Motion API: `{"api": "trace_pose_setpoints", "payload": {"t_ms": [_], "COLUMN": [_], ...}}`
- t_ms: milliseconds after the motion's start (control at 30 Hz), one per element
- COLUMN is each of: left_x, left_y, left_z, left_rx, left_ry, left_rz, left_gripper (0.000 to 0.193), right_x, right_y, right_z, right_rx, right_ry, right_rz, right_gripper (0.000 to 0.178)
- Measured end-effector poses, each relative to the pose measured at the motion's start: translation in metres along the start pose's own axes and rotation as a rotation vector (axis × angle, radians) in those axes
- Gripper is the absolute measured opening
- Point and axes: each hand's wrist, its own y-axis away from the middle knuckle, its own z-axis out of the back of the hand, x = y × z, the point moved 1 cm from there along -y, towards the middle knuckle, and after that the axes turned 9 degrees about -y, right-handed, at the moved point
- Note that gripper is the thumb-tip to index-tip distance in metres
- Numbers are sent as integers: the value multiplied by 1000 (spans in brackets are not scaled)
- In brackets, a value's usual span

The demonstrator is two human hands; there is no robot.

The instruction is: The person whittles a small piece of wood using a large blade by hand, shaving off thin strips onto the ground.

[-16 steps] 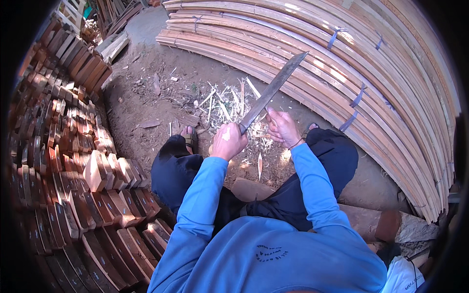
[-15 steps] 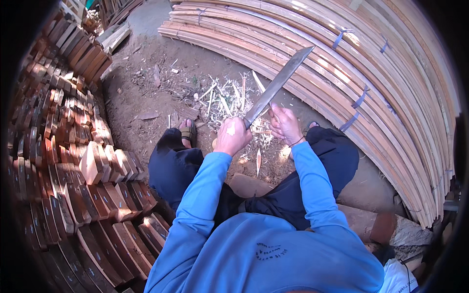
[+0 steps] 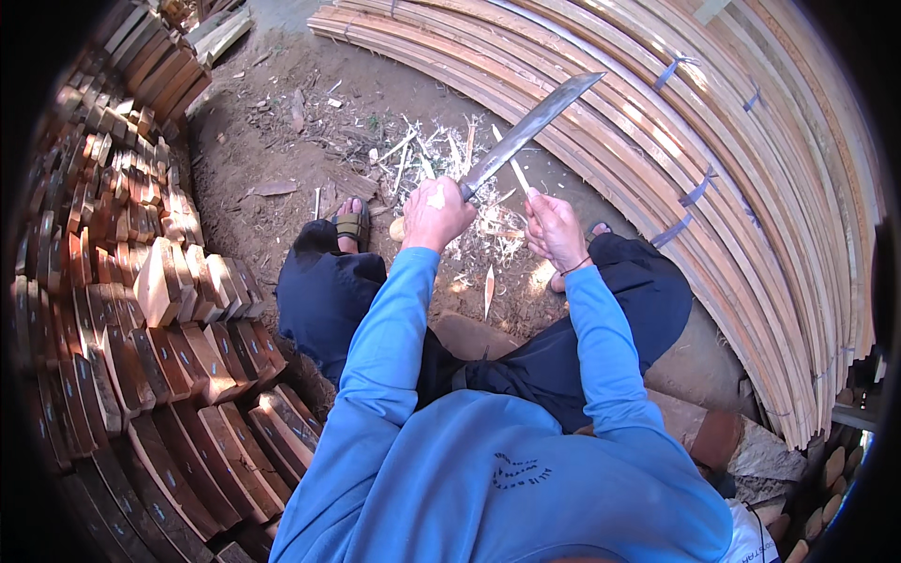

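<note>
My left hand (image 3: 437, 214) is closed round the handle of a machete (image 3: 537, 124), whose long blade slants up to the far right. The rounded end of the handle pokes out beside my palm. Pinched in my right hand (image 3: 556, 230) is a thin, pale wooden stick (image 3: 519, 175), which passes behind the blade and shows again above it. The part inside my fingers is hidden. Pale wood shavings (image 3: 497, 220) lie on the ground beneath both hands. Nearer to me on the dirt rests a small pointed sliver of wood (image 3: 489, 291).
Stacked wooden blocks (image 3: 188, 361) rise along my left side. Long bundled wooden strips (image 3: 648, 141), tied with bluish bands, curve along the far side and right. My sandalled feet stand either side of the shavings. A white bag (image 3: 751, 535) sits at the lower right.
My right hand has drawn back a little toward me with the stick, and more of the stick shows apart from the blade. The machete has moved slightly away from me. The view has shifted somewhat.
</note>
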Motion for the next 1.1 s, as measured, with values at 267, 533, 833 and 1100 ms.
{"api": "trace_pose_setpoints", "payload": {"t_ms": [267, 533, 833, 1100], "left_x": [23, 3, 4, 26], "left_y": [-8, 37, 11, -16], "left_z": [24, 19, 1, -3], "left_rx": [-210, 86, 95, -39], "left_ry": [203, -60, -11, 161], "left_rz": [135, -156, -37, 127], "left_gripper": [33, 30, 39, 38], "right_x": [21, 2, -13, -2], "right_y": [21, 7, 0, 14], "right_z": [9, 7, 11, 11], "right_rx": [-6, -79, -144, -164], "right_ry": [28, 155, 468, 611], "right_rz": [32, 83, 125, 243], "right_gripper": [35, 34, 33, 39]}}
